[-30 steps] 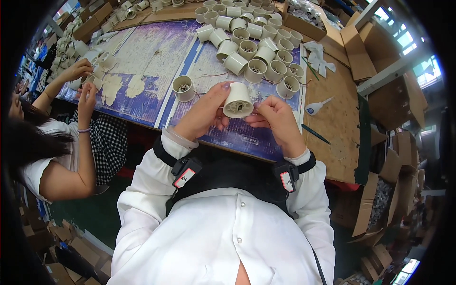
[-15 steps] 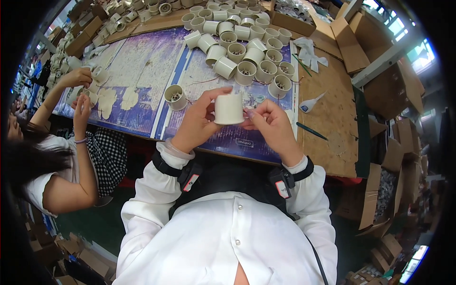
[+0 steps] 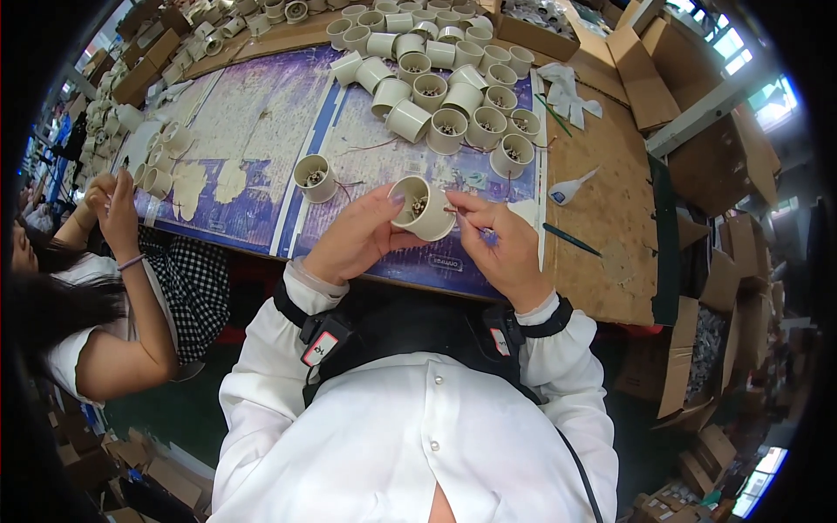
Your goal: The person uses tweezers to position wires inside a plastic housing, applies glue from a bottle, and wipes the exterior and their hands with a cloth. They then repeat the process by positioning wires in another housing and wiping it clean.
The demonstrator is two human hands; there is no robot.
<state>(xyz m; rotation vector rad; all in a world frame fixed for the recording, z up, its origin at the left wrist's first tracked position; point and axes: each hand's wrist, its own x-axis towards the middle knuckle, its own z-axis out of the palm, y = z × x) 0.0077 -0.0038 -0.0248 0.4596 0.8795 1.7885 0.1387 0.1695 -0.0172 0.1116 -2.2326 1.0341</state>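
My left hand [image 3: 356, 240] grips a cream plastic cup-shaped part [image 3: 422, 209], tilted so its open mouth faces up toward me, with small metal bits showing inside. My right hand [image 3: 501, 247] pinches a thin tool with a blue handle [image 3: 475, 228], its tip at the cup's rim. Both hands hover over the blue patterned mat [image 3: 261, 139] near the table's front edge.
Several more cream cups [image 3: 449, 83] lie clustered at the back of the mat, and a single one [image 3: 314, 177] stands to the left. A small white bottle [image 3: 568, 188] and a green pen [image 3: 571, 240] lie on the wooden table [image 3: 610, 200]. A person sits at left, hands raised [image 3: 112, 205]. Cardboard boxes [image 3: 663, 74] stand at right.
The cup has been turned from side-on to mouth-up in my left hand. My right hand let go of the cup's side and now holds the thin tool at its rim.
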